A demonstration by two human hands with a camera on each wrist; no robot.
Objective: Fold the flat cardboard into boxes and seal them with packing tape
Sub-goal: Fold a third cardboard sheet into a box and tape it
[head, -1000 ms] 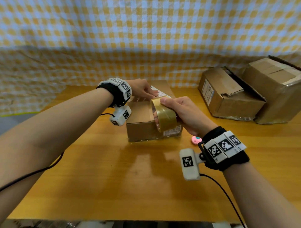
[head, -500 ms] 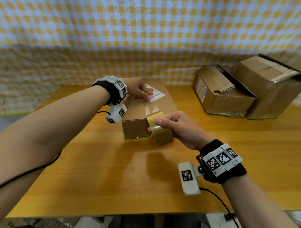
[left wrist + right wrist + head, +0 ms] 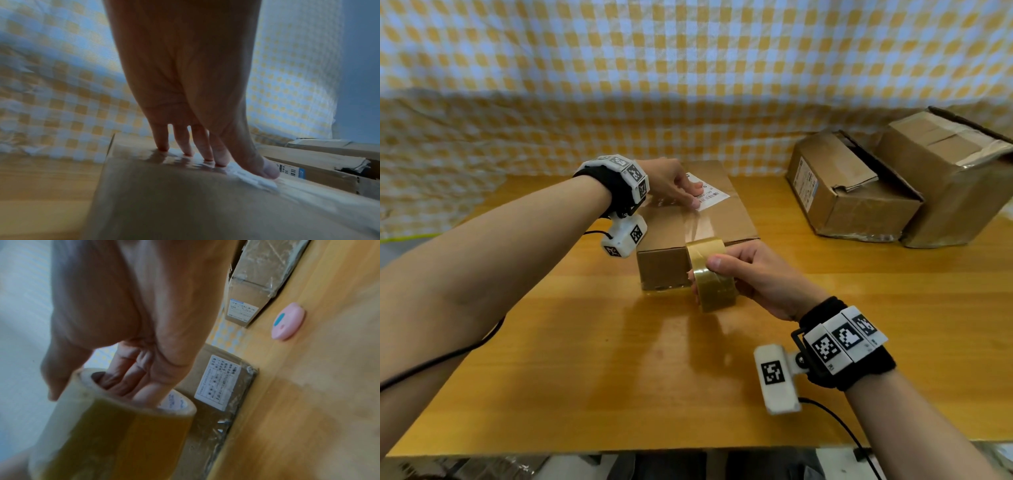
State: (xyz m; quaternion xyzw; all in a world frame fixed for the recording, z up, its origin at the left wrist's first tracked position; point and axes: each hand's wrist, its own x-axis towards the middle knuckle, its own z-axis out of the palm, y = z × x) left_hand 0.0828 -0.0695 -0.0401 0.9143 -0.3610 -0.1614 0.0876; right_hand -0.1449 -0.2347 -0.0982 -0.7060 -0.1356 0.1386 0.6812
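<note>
A small closed cardboard box (image 3: 732,216) with a white label stands mid-table. A shiny strip of clear tape (image 3: 697,224) runs along its top toward the near edge. My left hand (image 3: 674,186) presses straight fingers (image 3: 202,152) flat on the far part of the taped top (image 3: 185,194). My right hand (image 3: 753,274) grips the brownish tape roll (image 3: 714,275) in front of the box's near face, just above the table. In the right wrist view its fingers (image 3: 127,379) are inside the core of the roll (image 3: 115,431), thumb outside. The tape still joins roll and box.
Two larger worn cardboard boxes (image 3: 849,192) (image 3: 948,178) stand at the back right. A small pink oval object (image 3: 287,321) lies on the wooden table (image 3: 585,377) right of the small box. Checked cloth (image 3: 654,85) hangs behind.
My right hand has drawn the roll from the top of the box toward me, over the near edge and down the front face, laying tape. The left hand stays pressed on the far top.
</note>
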